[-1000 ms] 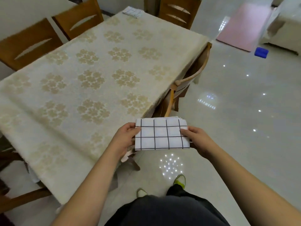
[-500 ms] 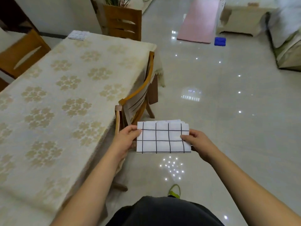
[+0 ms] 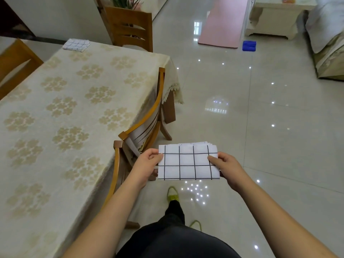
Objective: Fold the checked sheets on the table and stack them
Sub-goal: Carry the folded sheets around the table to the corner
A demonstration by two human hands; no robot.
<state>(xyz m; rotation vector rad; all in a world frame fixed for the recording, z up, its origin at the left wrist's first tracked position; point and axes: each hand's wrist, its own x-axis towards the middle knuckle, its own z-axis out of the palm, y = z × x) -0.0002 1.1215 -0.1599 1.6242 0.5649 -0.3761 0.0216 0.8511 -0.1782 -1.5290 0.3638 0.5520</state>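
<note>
A folded white sheet with dark checks (image 3: 188, 162) hangs flat in front of me over the floor, beside the table. My left hand (image 3: 147, 164) grips its left edge, thumb on top. On its right edge my right hand (image 3: 226, 167) pinches the same way. Several layers show at the sheet's top edge. A small stack of folded checked sheets (image 3: 76, 45) lies at the far corner of the table (image 3: 55, 127), which is covered by a cream cloth with gold flowers.
A wooden chair (image 3: 141, 131) is pushed in at the table's side, just left of my hands. More chairs stand at the far end (image 3: 130, 28) and left (image 3: 14, 62). Glossy tiled floor spreads right, with a pink mat (image 3: 221, 25), a blue cloth (image 3: 249, 46) and a sofa (image 3: 329, 43).
My view has swung right and forward along the table's side; the table has slid left and the far stack has come into clearer view. Both hands keep the same hold on the folded sheet.
</note>
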